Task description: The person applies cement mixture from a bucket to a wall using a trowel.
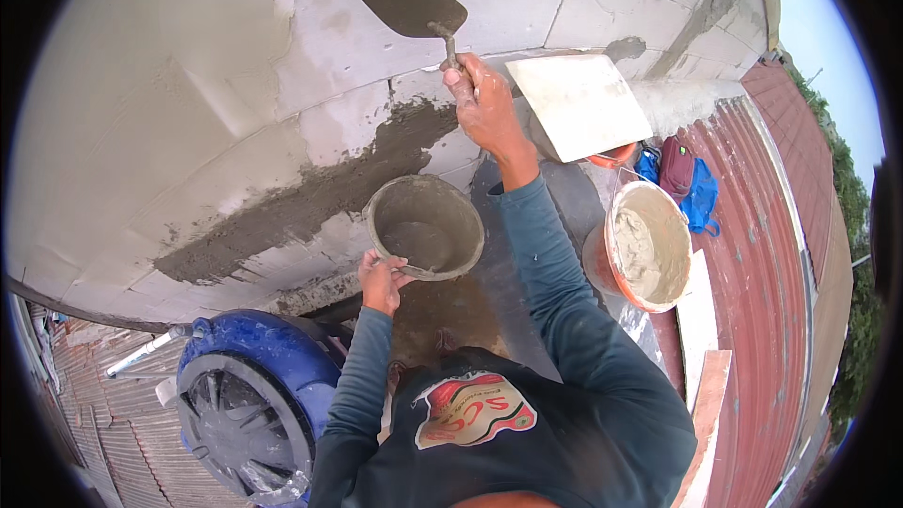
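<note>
My right hand (485,105) is closed round the handle of a pointed trowel (403,2), raised in front of the block wall (489,0). Its blade points up and to the left. With my left hand (383,280) I grip the near rim of a round grey mortar bowl (425,226), tilted so that its inside shows. A thin wet layer coats the bowl's bottom. Behind the bowl, a dark band of fresh mortar (310,198) runs slantwise across the wall. Smoother grey plaster (122,132) covers the wall at the left.
An orange bucket of pale mortar (640,246) stands at my right. Beyond it, a white board (581,105) lies over another bucket, beside blue and maroon bags (691,179). A blue tank with a black lid (246,423) is at my left. Red corrugated roofing (752,320) stretches right.
</note>
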Available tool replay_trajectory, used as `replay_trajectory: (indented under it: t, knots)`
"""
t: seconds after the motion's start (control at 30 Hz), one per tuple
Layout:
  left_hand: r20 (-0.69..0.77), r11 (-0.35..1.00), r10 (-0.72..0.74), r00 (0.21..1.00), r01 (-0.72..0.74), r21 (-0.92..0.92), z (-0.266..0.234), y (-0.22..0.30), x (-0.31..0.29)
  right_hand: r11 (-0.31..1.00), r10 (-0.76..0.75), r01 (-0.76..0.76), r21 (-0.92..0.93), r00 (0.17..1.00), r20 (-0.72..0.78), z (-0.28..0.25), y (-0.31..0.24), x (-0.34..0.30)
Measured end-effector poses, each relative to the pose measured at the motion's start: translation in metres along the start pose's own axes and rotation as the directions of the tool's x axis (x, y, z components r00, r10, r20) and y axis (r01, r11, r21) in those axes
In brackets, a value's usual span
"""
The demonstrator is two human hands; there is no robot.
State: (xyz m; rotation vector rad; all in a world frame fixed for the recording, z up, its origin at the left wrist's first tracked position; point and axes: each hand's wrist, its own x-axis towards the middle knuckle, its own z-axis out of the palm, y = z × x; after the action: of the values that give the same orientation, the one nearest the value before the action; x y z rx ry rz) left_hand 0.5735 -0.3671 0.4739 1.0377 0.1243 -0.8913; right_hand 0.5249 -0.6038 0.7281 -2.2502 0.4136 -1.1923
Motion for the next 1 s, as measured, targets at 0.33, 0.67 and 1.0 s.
replay_trajectory:
  t: [0.33,0.67,1.0]
  knots:
    - [0.05,0.996,-0.011,0.999,0.016,-0.089,0.035,-0.026,0.025,0.598,-0.164,0.582,-0.551,0.762,0.627,-0.098,-0.008,0.115]
    - [0.013,0.996,-0.043,0.999,0.044,-0.084,0.047,-0.036,0.046,0.479,-0.241,0.708,-0.519,0.675,0.697,-0.09,0.033,0.095]
    - [0.016,0.995,-0.022,1.0,0.024,-0.097,0.058,-0.023,0.056,0.46,-0.337,0.765,-0.45,0.62,0.709,-0.086,0.031,0.1]
